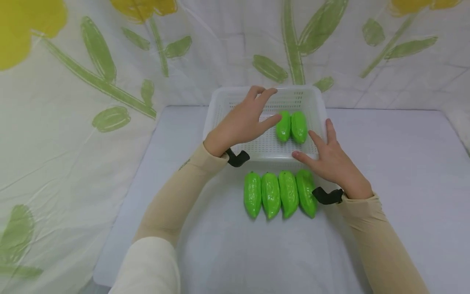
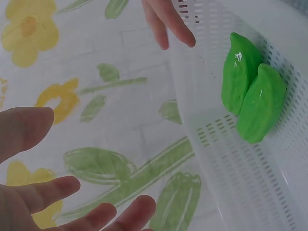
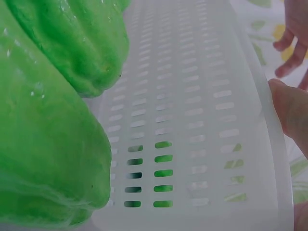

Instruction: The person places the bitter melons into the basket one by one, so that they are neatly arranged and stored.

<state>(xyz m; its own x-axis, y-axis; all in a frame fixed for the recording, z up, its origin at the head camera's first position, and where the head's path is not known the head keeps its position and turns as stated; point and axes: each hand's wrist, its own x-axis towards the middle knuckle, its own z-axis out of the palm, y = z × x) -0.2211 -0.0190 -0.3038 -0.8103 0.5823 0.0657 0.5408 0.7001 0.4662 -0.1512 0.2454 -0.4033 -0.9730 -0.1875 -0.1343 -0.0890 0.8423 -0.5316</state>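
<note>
A white perforated plastic basket (image 1: 257,156) stands at the back of the table. Two glossy green ridged fruits (image 1: 299,127) lie side by side in its right part. My left hand (image 1: 240,122) hovers over the basket with fingers spread and nothing held; its thumb overlaps one fruit in the head view. At the basket's front right corner is my right hand (image 1: 335,163), fingers extended, its thumb (image 3: 291,108) right at the rim in the right wrist view. Several more such fruits (image 1: 271,196) lie in a row in front of the basket, the rightmost partly behind the right wrist's black strap mount.
A pale cloth covers the table (image 1: 235,253). Behind it and on the left hangs a white curtain (image 1: 227,45) printed with yellow flowers and green leaves. Black camera mounts (image 1: 238,158) sit on both wrists.
</note>
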